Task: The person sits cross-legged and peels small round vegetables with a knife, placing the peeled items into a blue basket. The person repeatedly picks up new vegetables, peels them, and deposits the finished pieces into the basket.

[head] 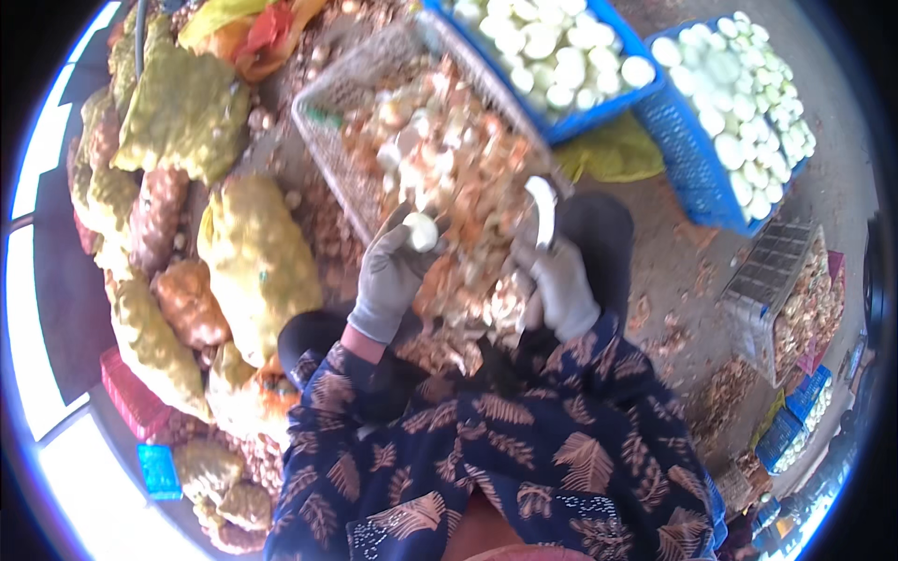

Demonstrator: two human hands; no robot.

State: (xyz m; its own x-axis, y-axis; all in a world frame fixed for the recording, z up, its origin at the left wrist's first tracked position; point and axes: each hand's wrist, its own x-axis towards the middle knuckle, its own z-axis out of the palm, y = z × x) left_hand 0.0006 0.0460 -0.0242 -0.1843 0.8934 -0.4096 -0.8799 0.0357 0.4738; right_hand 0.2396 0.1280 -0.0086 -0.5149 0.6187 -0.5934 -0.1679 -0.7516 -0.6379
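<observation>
My left hand [393,270], in a grey glove, holds a pale peeled onion [421,232] between thumb and fingers. In my right hand [558,280], gloved alike, is a knife with a curved pale blade [542,210], which points away from me. The two hands are apart, over the near part of a crate [330,168] filled with onion skins [456,175] and some whitish onions. More skins lie in a heap between my knees.
Blue crates of peeled onions [603,116] [684,168] stand at the upper right. Net sacks of onions [259,259] fill the left side. A grey crate of skins [751,322] is at the right, with scraps on the floor [673,280].
</observation>
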